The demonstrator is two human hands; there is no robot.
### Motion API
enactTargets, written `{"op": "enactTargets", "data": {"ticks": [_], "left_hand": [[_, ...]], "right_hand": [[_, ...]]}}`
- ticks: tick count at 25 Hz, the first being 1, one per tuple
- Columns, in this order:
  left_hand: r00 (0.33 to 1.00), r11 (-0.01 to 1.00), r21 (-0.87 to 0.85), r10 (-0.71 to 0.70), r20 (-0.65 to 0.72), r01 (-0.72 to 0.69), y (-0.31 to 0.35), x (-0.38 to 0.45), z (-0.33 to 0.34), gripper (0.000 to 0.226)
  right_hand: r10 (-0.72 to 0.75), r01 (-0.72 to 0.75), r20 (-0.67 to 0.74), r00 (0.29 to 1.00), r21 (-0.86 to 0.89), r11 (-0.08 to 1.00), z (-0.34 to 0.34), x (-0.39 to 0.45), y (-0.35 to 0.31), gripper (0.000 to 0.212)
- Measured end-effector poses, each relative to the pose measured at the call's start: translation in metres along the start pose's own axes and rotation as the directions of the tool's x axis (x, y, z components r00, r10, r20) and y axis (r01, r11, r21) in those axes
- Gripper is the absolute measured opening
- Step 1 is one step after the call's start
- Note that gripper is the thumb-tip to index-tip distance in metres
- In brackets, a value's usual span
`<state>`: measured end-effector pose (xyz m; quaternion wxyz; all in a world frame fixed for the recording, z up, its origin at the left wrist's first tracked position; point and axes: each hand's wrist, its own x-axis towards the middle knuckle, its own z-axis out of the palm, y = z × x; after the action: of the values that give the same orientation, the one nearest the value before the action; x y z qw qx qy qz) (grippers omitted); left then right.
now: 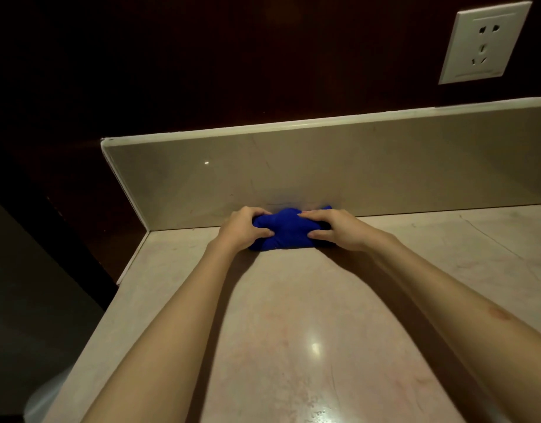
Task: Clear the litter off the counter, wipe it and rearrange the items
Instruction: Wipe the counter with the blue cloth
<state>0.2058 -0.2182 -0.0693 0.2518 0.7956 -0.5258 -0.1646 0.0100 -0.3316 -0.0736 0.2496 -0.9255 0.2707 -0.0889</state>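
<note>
A bunched blue cloth [286, 230] lies on the pale marble counter [293, 331], right against the base of the beige backsplash [293, 166]. My left hand [243, 228] grips the cloth's left end with curled fingers and thumb. My right hand [336, 230] grips its right end the same way. Both forearms stretch forward over the counter. The part of the cloth under my hands is hidden.
The counter's left edge [132, 261] drops off beside a dark wall. A white wall socket [484, 42] sits on the dark panel at the upper right. Something pale and blurred [45, 395] shows below the counter at the lower left.
</note>
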Motion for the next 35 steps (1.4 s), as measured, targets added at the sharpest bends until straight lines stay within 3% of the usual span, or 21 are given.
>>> {"op": "enactTargets", "data": {"ticks": [8,28,35], "left_hand": [[0.996,0.999,-0.023,0.036,0.078,-0.034,0.015,-0.032,0.004,0.032],[0.981,0.98,0.088,0.17,0.097,-0.178,0.112,-0.232,0.071,0.033],[0.953,0.961,0.092,0.239,0.187,-0.259,0.138,-0.259,0.08,0.041]], "right_hand": [[-0.016,0.016,-0.026,1.0,0.029,0.999,0.007,-0.036,-0.002,0.052],[-0.047,0.05,-0.083,0.995,0.034,0.998,0.01,-0.291,-0.012,0.052],[-0.035,0.037,-0.103,0.994,0.014,0.999,0.011,-0.341,-0.008,0.051]]}}
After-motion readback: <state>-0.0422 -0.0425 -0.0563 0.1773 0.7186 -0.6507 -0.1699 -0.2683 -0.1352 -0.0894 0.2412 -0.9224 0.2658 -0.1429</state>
